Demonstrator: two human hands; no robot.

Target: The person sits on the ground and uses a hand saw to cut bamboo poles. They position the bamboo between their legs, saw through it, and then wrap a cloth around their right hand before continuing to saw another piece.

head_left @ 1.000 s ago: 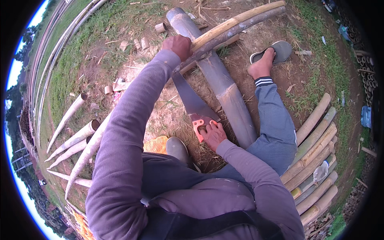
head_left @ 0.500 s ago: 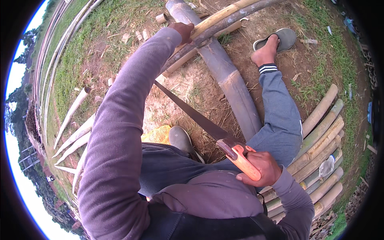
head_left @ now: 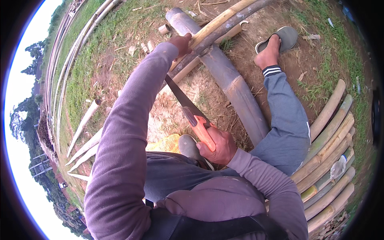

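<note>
My right hand (head_left: 220,145) is wrapped round the orange handle of a handsaw (head_left: 182,94). The saw's dark blade slants up and left, its far end meeting the near end of the bamboo poles. My left hand (head_left: 182,45) is closed on these poles, just beyond the blade. One is a yellowish bamboo pole (head_left: 218,23), lying alongside a darker, mottled bamboo pole (head_left: 241,17). Both rest across a thick grey bamboo log (head_left: 236,86) on the ground. My left sleeve hides part of the pole ends, so the depth of the cut cannot be seen.
Several cut bamboo lengths (head_left: 326,156) are stacked at the right, with a clear plastic item (head_left: 338,167) on them. A yellow mesh sack (head_left: 166,144) lies by my left shoe (head_left: 189,147). Pale poles (head_left: 85,125) lie at the left; a short offcut (head_left: 164,29) is near the log.
My right hand has pushed the saw forward and to the left, so less blade shows before the poles. My left hand keeps its hold, and the view has shifted slightly.
</note>
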